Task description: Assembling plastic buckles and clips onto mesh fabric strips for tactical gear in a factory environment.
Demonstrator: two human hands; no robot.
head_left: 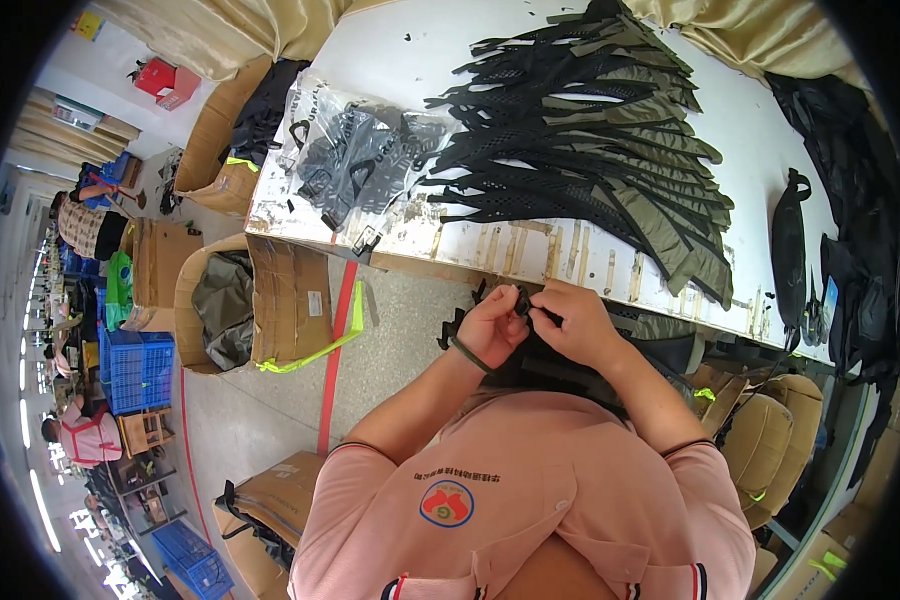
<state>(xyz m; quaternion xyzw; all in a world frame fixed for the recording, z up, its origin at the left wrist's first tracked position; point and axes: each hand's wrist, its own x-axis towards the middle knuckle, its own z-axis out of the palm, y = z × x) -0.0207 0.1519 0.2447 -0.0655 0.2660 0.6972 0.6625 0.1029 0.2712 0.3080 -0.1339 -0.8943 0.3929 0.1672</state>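
Note:
Close to my body, at the table's near edge, both hands meet over a small black buckle piece (522,300) on dark strapping. My left hand (493,325) pinches it between thumb and fingers. My right hand (578,325) is closed beside it, its fingertips on the black strap; the exact joint between strap and piece is too small to make out. More dark material hangs below my hands, partly hidden by them. On the table (390,55) lies a fanned stack of black mesh and olive straps (590,150). A clear bag of black buckles (355,165) sits left of it.
A cardboard box (295,305) with olive fabric stands left of the table. A black pouch (789,245) and scissors (818,315) lie at the table's right. Tan padded pieces (775,440) are stacked at my right. Blue crates (138,370) and other people are farther left.

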